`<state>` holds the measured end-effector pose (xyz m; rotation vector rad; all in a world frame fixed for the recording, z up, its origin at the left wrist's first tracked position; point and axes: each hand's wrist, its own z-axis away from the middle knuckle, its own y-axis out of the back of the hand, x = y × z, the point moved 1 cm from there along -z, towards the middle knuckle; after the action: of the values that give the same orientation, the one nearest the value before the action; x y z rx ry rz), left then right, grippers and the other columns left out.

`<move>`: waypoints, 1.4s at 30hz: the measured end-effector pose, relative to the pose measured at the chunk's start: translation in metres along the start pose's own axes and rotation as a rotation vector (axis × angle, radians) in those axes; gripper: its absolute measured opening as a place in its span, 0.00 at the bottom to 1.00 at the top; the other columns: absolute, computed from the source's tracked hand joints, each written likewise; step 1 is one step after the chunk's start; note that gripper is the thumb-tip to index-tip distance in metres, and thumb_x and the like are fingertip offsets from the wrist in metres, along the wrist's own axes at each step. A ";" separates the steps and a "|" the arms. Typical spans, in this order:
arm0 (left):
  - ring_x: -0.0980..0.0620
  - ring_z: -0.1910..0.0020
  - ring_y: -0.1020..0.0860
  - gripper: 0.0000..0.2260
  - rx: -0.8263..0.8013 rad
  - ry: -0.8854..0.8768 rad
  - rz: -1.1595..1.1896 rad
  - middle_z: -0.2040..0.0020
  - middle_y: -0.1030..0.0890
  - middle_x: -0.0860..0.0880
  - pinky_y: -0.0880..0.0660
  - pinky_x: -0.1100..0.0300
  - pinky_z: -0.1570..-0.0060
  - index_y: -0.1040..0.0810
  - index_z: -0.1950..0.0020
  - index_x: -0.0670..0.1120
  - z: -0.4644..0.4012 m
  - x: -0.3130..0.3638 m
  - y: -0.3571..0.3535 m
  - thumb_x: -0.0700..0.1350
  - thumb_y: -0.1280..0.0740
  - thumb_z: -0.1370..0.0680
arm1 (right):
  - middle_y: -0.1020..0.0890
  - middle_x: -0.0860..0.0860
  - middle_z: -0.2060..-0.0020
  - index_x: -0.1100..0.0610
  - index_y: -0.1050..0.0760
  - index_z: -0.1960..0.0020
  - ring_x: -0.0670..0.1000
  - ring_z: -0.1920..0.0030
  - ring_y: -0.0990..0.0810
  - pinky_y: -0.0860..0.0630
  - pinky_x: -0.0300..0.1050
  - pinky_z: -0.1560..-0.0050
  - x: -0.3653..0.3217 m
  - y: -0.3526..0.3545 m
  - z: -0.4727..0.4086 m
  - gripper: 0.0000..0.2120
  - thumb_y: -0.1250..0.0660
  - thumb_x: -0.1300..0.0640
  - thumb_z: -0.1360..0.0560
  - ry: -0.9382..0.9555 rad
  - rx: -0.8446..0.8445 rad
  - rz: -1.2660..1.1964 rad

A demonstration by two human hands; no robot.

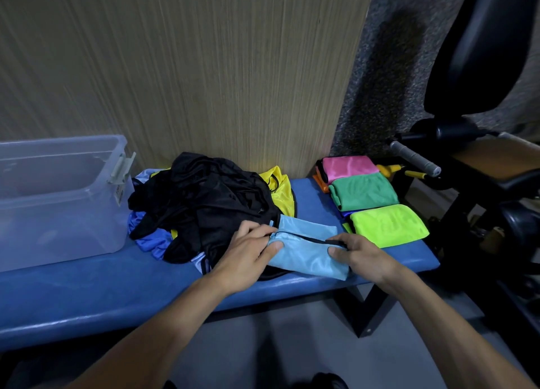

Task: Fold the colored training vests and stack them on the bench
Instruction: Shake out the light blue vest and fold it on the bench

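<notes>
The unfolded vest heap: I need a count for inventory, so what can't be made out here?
- Head view: black mesh vests cover the yellow vest and blue vests; number unclear.
- Folded neon-green vest, green vest and pink vest hide layers beneath.
- Clear plastic bin: left part cut off.

Both forearms are showing bare from the bottom edge up to the wrists, with no sleeves, watch or rings visible; the left hand (248, 252) and right hand (361, 255) are wearing no gloves.
</notes>
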<state>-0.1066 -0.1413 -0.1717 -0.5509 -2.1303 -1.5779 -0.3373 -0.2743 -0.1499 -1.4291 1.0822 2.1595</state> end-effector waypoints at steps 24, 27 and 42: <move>0.37 0.46 0.22 0.25 0.071 0.564 -0.269 0.49 0.18 0.42 0.29 0.50 0.51 0.22 0.52 0.45 -0.030 0.012 -0.011 0.59 0.51 0.15 | 0.20 0.57 0.43 0.59 0.35 0.33 0.60 0.45 0.18 0.30 0.47 0.60 -0.023 -0.044 -0.047 0.15 0.50 0.54 0.15 -0.087 0.317 1.143; 0.38 0.48 0.22 0.22 0.017 0.557 -0.245 0.48 0.19 0.41 0.28 0.50 0.50 0.24 0.52 0.46 -0.029 0.012 -0.010 0.59 0.49 0.15 | 0.25 0.57 0.39 0.58 0.33 0.33 0.58 0.44 0.18 0.30 0.48 0.60 -0.026 -0.046 -0.045 0.16 0.49 0.53 0.16 -0.102 0.341 1.149; 0.36 0.42 0.23 0.25 -0.013 0.537 -0.332 0.41 0.20 0.39 0.27 0.47 0.44 0.22 0.41 0.43 -0.014 0.021 -0.001 0.57 0.53 0.14 | 0.26 0.59 0.42 0.59 0.30 0.37 0.63 0.42 0.23 0.27 0.53 0.47 -0.018 -0.050 -0.034 0.19 0.41 0.44 0.17 -0.129 0.453 0.612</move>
<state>-0.1229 -0.1536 -0.1570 0.2257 -1.8524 -1.6704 -0.2758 -0.2648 -0.1620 -0.8066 1.9920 2.1161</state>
